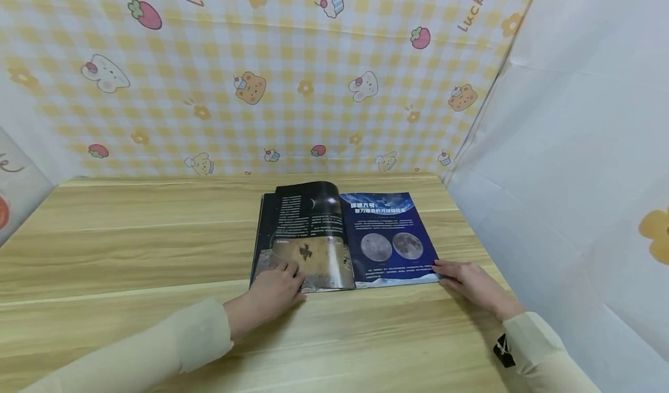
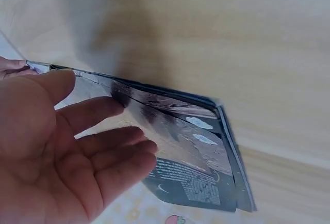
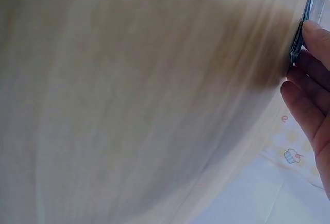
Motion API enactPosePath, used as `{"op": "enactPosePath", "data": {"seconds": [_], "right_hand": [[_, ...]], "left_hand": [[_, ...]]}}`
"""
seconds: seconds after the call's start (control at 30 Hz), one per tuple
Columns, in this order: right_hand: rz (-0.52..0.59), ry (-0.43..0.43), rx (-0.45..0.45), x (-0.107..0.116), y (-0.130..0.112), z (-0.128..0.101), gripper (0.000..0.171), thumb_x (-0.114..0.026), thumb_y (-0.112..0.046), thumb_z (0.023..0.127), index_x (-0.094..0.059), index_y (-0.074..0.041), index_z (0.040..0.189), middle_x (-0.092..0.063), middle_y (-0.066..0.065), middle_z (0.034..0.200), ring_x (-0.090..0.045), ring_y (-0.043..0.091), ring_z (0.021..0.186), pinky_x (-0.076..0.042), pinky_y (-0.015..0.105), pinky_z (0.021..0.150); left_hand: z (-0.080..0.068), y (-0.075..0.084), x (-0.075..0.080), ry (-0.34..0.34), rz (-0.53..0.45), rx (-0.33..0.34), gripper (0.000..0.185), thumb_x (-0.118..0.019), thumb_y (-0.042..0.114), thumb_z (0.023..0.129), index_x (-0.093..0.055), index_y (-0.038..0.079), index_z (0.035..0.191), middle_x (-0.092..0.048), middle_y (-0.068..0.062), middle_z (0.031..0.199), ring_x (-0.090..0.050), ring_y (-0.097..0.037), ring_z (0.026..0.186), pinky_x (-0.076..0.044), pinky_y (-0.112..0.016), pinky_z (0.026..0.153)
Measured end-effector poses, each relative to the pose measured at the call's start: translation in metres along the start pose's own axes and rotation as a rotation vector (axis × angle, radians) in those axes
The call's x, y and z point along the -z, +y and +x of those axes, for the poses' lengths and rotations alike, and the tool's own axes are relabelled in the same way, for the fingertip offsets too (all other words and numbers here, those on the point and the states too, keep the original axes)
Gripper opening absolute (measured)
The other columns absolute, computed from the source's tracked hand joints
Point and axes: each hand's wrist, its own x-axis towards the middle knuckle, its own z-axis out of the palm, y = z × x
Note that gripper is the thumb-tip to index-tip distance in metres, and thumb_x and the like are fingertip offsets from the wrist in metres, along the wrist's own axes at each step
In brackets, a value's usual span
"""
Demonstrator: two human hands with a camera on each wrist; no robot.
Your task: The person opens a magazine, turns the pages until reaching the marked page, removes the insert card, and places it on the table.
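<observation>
Magazine [image 1: 342,239] lay open on the wooden tabletop [image 1: 130,248], centre-right. Left hand [image 1: 274,291] reached in from lower left, forearm angled across, fingers [image 2: 111,146] extended and relaxed over the left page's lower corner, grip closed on nothing. Right hand [image 1: 470,285] lay flat, straight fingertips [image 3: 312,35] touching the right page's lower outer corner.

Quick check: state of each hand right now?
Left hand: open, fingers resting on the magazine left page.
Right hand: open, fingertips touching the magazine's right corner.
</observation>
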Motion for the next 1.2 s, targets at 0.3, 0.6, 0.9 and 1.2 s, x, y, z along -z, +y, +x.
{"op": "enactPosePath", "data": {"seconds": [0.3, 0.6, 0.9, 1.2], "right_hand": [[-0.026, -0.015, 0.02, 0.003, 0.001, 0.002, 0.024, -0.066, -0.001, 0.082, -0.07, 0.001, 0.106, -0.066, 0.02, 0.112, -0.064, 0.037, 0.1, -0.052, 0.044, 0.083], [-0.018, 0.032, -0.006, 0.0, 0.002, 0.004, 0.019, -0.065, 0.003, 0.082, -0.071, -0.001, 0.1, -0.068, 0.019, 0.107, -0.066, 0.035, 0.095, -0.054, 0.042, 0.079], [-0.027, 0.076, -0.026, -0.005, 0.005, 0.004, 0.012, -0.066, 0.003, 0.081, -0.072, -0.005, 0.088, -0.07, 0.016, 0.101, -0.068, 0.031, 0.09, -0.055, 0.039, 0.076], [-0.041, 0.12, -0.011, -0.007, 0.006, 0.006, 0.012, -0.067, 0.003, 0.08, -0.071, -0.005, 0.088, -0.072, 0.011, 0.093, -0.07, 0.028, 0.085, -0.056, 0.036, 0.073]], "left_hand": [[-0.008, 0.004, 0.002, -0.071, -0.122, -0.007, 0.03, -0.06, 0.03, 0.091, -0.06, 0.0, 0.095, -0.057, -0.009, 0.083, -0.06, -0.021, 0.074, -0.054, -0.035, 0.06], [-0.003, 0.006, 0.006, -0.041, -0.068, -0.001, 0.029, -0.065, 0.031, 0.087, -0.058, 0.003, 0.081, -0.058, -0.006, 0.068, -0.058, -0.019, 0.06, -0.05, -0.033, 0.051], [0.003, 0.006, 0.007, -0.043, -0.121, 0.017, 0.03, -0.07, 0.031, 0.083, -0.059, 0.005, 0.071, -0.06, -0.006, 0.062, -0.057, -0.019, 0.054, -0.049, -0.035, 0.049], [0.024, 0.009, 0.018, -0.118, -0.204, 0.07, 0.027, -0.068, 0.03, 0.085, -0.059, 0.01, 0.071, -0.059, -0.003, 0.062, -0.055, -0.018, 0.056, -0.049, -0.035, 0.051]]}}
